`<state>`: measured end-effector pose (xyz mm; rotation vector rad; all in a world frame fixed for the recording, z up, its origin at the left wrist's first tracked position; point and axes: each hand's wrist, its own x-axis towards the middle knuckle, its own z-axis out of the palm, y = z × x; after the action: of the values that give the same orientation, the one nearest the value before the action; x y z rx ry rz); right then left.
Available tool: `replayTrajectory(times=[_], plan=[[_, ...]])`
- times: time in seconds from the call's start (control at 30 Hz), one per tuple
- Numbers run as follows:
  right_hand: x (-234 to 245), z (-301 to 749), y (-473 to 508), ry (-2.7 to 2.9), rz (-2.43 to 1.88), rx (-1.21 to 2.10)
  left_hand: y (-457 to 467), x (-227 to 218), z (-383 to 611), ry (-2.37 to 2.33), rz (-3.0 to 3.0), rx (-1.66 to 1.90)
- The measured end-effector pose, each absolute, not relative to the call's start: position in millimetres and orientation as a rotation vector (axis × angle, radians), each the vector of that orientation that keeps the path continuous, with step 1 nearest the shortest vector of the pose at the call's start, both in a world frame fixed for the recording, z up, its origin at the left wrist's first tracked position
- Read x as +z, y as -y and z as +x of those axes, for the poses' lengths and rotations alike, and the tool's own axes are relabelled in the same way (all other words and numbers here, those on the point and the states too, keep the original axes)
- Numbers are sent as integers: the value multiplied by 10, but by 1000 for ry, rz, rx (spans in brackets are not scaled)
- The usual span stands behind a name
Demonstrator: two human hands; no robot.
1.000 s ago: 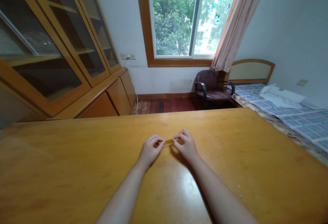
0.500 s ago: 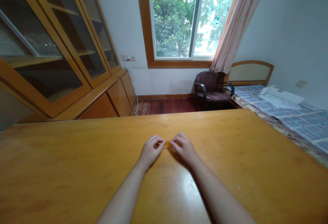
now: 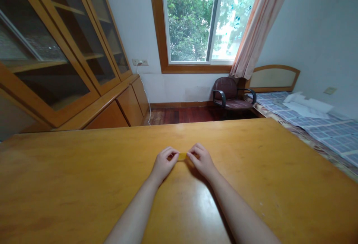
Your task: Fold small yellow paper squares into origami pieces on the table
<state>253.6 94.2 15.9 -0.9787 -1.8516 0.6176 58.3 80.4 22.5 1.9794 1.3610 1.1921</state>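
A small flat yellow strip (image 3: 182,156) is stretched between my two hands, just above or on the wooden table (image 3: 84,177); I cannot tell whether it touches the top. Thumb and fingers of my left hand (image 3: 165,162) pinch its left end. At the other end, my right hand (image 3: 201,160) grips it the same way, closed between thumb and fingertips. The strip's ends are hidden by the fingers, and whether it is paper, tape or a band does not show.
Beyond the table's far edge stands a maroon armchair (image 3: 228,93) under the window. A bed (image 3: 316,117) with checked cover and white sheets lies to the right. Glass-doored cabinets (image 3: 106,95) line the left wall, and a white cord (image 3: 145,91) hangs from a socket.
My hands have moved slightly apart. More of the yellow strip shows between the fingertips, and its face looks broader.
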Motion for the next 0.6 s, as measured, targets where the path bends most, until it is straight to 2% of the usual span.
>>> replayTrajectory(times=[0.3, 0.6], plan=[[128, 2579, -1005, 1688, -1036, 602, -892, 129, 463, -1448, 1634, 1437], [159, 2533, -942, 1862, -971, 607, -802, 221, 580, -1273, 2083, 1188]])
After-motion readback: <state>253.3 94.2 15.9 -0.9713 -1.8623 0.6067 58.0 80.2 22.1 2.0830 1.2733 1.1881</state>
